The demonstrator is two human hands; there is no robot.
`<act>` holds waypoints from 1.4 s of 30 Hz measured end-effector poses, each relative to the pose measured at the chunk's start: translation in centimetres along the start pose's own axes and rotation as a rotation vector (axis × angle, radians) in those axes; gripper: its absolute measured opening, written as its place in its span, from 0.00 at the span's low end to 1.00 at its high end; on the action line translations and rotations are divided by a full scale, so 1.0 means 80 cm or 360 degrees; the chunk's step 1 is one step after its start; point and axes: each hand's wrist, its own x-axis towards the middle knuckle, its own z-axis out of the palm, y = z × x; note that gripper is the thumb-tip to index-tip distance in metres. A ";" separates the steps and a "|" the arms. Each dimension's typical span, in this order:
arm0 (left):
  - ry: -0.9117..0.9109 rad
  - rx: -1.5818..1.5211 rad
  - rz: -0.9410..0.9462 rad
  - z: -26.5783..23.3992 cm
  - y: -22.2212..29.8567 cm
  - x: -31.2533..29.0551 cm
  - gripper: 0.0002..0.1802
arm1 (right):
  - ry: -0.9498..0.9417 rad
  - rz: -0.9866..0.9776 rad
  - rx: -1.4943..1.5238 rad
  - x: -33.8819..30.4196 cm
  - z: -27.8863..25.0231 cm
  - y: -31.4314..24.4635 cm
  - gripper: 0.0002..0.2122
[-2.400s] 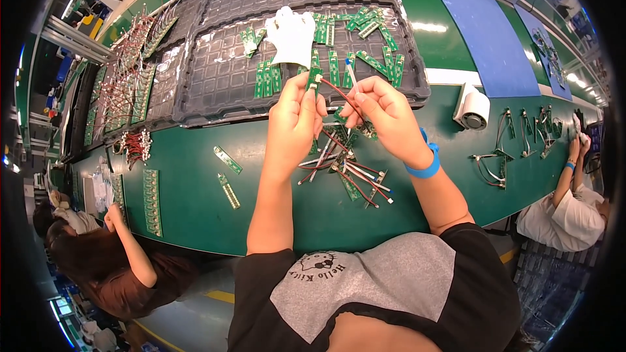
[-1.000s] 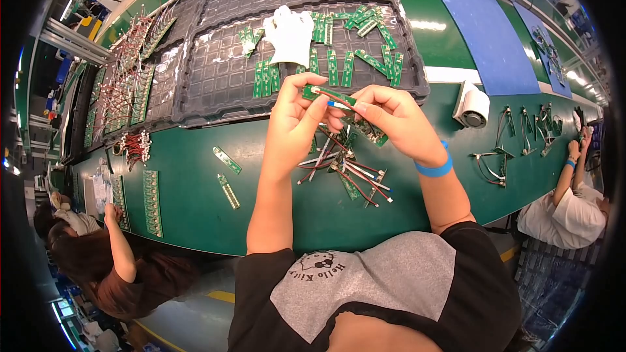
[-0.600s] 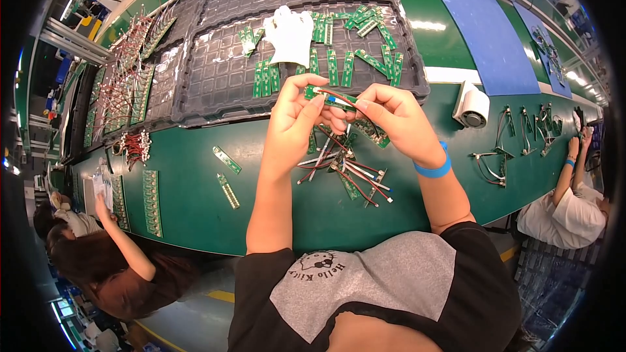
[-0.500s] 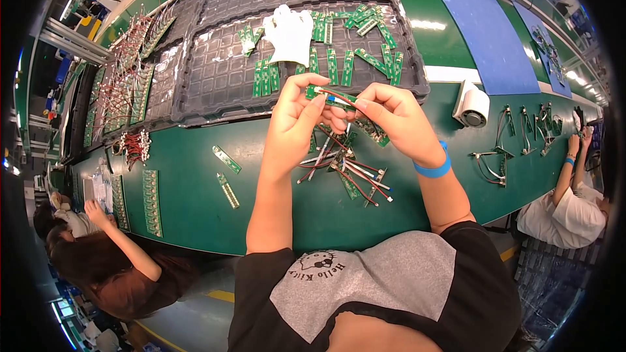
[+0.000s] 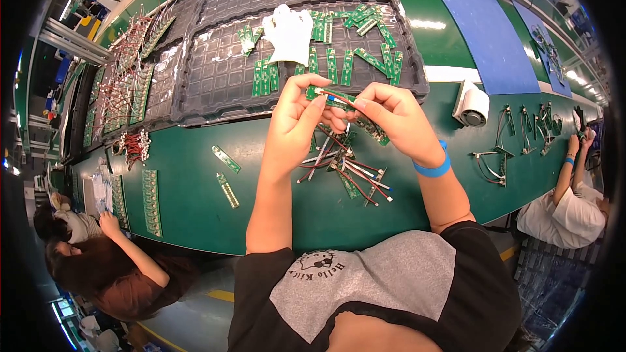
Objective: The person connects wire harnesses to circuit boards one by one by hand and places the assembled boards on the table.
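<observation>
My left hand [image 5: 301, 114] pinches one end of a narrow green circuit board [image 5: 313, 92] between thumb and fingers. A red-and-black wire lead [image 5: 339, 96] with a white connector lies along the board. My right hand [image 5: 393, 117] is closed on the lead toward the board's other end; a blue-and-white piece shows between the hands. Fingers hide part of the board. Below, on the green table [image 5: 189, 212], sits a loose pile of wired boards [image 5: 352, 173] with red, black and white leads. A blue band [image 5: 433, 161] circles my right wrist.
Behind my hands, a black tray [image 5: 222, 72] carries several boards and a white glove [image 5: 290, 36]. Two boards [image 5: 226, 158] lie left of my arm. A white fan unit [image 5: 471, 104] and wired boards [image 5: 502, 166] are at right. Co-workers [image 5: 130, 267] sit on both sides.
My hands and the board have hardly moved. At the left, a co-worker's hand has shifted slightly down and to the right.
</observation>
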 end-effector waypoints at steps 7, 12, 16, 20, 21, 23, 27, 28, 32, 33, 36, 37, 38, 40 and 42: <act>0.0023 0.0089 0.0013 0.002 -0.001 0.000 0.11 | 0.0031 -0.0017 -0.0008 0.002 0.001 0.005 0.08; 0.0110 0.0172 -0.0030 0.006 0.002 -0.001 0.11 | 0.0045 -0.0014 -0.0062 0.001 0.004 0.005 0.08; 0.0189 0.0242 -0.0090 0.010 0.000 -0.005 0.09 | 0.0041 0.0010 -0.0128 0.001 0.005 0.011 0.08; 0.0320 0.0394 -0.0011 0.015 -0.003 -0.006 0.07 | 0.0066 0.0001 -0.0179 -0.001 0.008 0.009 0.08; 0.0337 0.0439 0.0008 0.014 -0.003 -0.005 0.07 | 0.0063 0.0000 -0.0177 -0.001 0.008 0.009 0.08; 0.0338 0.0470 -0.0001 0.016 0.000 -0.006 0.07 | 0.0061 -0.0004 -0.0223 -0.002 0.008 0.008 0.08; 0.0298 0.0312 -0.0044 0.010 0.003 -0.005 0.07 | 0.0006 0.0054 -0.0212 -0.004 0.008 0.000 0.08; 0.0298 0.0313 -0.0041 0.008 0.005 -0.005 0.07 | -0.0036 0.0035 -0.0215 -0.006 0.007 0.001 0.08; 0.0138 0.0309 -0.0162 0.000 0.013 -0.004 0.14 | -0.0136 0.0033 -0.0289 -0.009 -0.001 -0.001 0.07; 0.0089 0.0338 -0.0195 -0.008 0.019 -0.008 0.18 | -0.0152 0.0032 -0.0285 -0.010 -0.003 -0.006 0.07; -0.0098 0.0596 -0.0605 -0.055 0.049 -0.017 0.20 | 0.0064 -0.0009 -0.0205 -0.026 -0.035 -0.021 0.06; 0.0048 0.0680 -0.0685 -0.081 0.059 -0.030 0.15 | 0.0151 -0.0020 -0.0310 -0.032 -0.049 -0.025 0.06; 0.0301 0.0904 -0.0705 -0.106 0.067 -0.042 0.14 | 0.0307 0.0032 -0.0384 -0.042 -0.066 -0.026 0.06; 0.0845 0.1270 -0.0732 -0.162 0.074 -0.069 0.17 | 0.0672 0.0091 -0.0519 -0.068 -0.098 -0.036 0.07; 0.1097 0.1283 -0.1084 -0.209 0.077 -0.102 0.21 | 0.0991 0.0078 -0.0787 -0.097 -0.135 -0.039 0.08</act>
